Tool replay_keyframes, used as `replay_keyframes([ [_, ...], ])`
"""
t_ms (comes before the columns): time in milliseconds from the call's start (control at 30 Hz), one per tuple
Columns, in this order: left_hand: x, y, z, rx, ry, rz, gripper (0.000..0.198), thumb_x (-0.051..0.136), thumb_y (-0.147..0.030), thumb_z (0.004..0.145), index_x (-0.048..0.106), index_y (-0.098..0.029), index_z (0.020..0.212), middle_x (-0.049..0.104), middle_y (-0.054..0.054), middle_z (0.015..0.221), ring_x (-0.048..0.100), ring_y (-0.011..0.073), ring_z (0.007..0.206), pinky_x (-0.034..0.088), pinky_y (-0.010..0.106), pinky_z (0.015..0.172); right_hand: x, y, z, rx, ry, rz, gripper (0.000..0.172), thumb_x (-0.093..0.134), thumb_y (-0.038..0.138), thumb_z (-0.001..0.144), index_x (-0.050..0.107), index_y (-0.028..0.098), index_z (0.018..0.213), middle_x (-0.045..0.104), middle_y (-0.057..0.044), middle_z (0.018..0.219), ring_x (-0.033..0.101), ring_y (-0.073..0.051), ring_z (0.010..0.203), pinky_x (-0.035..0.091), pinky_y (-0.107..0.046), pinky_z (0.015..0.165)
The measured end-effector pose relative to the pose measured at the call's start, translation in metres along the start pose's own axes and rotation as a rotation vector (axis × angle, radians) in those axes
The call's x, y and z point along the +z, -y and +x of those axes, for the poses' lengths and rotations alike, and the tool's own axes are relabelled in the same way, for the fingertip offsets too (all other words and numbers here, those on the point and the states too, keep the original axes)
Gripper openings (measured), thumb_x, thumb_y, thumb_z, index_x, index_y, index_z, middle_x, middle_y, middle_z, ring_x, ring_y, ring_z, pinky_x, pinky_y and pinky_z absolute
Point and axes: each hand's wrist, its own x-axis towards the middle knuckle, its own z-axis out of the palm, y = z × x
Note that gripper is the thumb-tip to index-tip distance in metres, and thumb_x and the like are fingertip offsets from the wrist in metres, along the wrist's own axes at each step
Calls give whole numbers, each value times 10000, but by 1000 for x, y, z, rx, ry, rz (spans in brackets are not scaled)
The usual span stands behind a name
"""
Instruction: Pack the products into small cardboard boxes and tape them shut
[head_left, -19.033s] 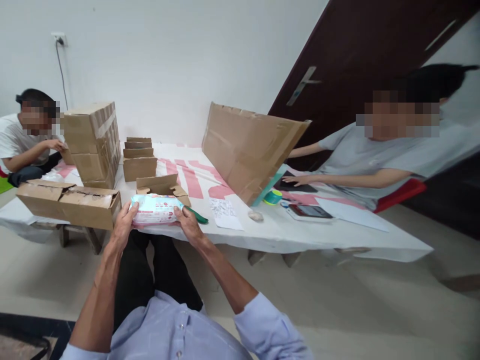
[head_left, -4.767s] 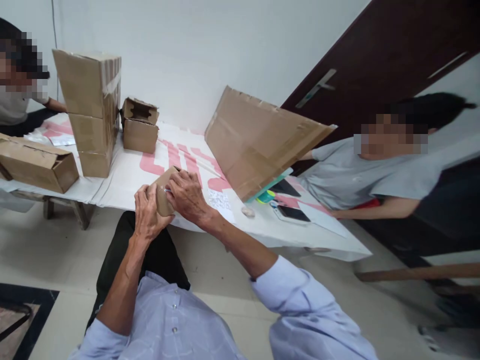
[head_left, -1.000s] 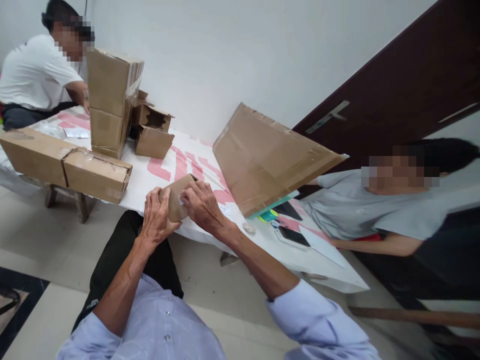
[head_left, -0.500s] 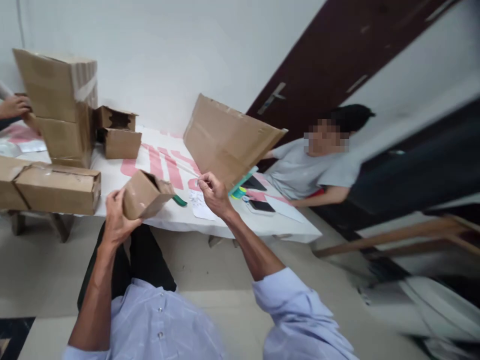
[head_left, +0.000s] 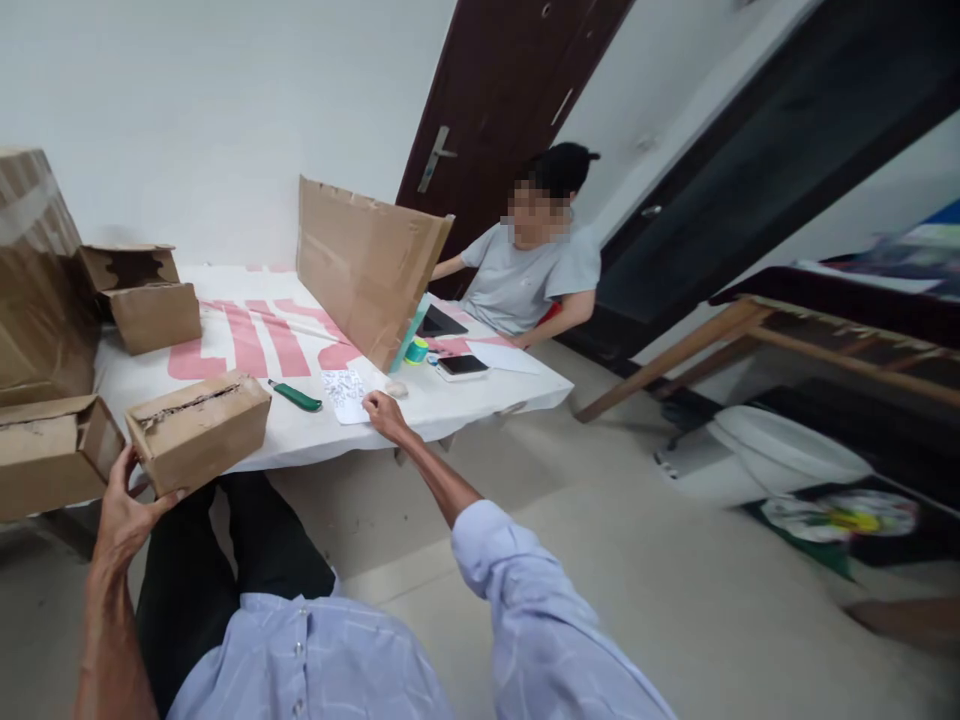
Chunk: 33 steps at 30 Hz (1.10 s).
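Cardboard box, brown, oblong, top seam ragged, is at the near edge of the table, clamped at its lower left end by the left hand, thumb up the end face. Right hand lies well apart at the box's 3 o'clock, knuckles up on the white cloth, fingers curled beside a printed paper at its 11 o'clock; any pinch cannot be told. Green-handled knife lies flat between box and paper.
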Motion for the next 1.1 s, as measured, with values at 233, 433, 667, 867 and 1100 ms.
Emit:
replay_keyframes([
  [233,3,0,3,-51,13,22,1228,988,-537,469,460,-210,1529,477,231,1630,431,479,1538,456,673,1204,19,-2,28,0,94,-74,191,502,207,919,683,187,862,753,-63,920,623,-192,863,423,-267,768],
  [433,3,-1,2,-87,20,-12,1184,1003,-512,460,498,-239,1495,521,182,1611,537,461,1457,510,639,1174,23,-10,34,6,148,-141,203,524,185,940,725,186,915,791,-73,1012,643,-194,917,414,-257,771],
  [667,3,1,1,-105,19,9,1155,1008,-499,460,512,-244,1472,544,163,1591,557,451,1438,530,627,1159,27,-6,41,-4,180,-200,213,536,206,972,747,185,981,799,-80,1075,655,-197,960,412,-254,788],
  [867,3,1,-1,-102,12,7,1148,995,-507,473,504,-237,1474,557,165,1568,574,432,1418,543,612,1143,27,-2,41,-4,185,-239,239,514,207,993,751,182,1001,795,-100,1113,650,-206,969,408,-270,805],
  [1100,4,2,-1,-111,25,-12,1225,1006,-497,455,474,-209,1520,513,212,1602,524,462,1462,495,628,1182,31,-1,40,0,175,-273,239,519,219,1006,755,190,1029,795,-97,1125,648,-211,989,406,-275,810],
])
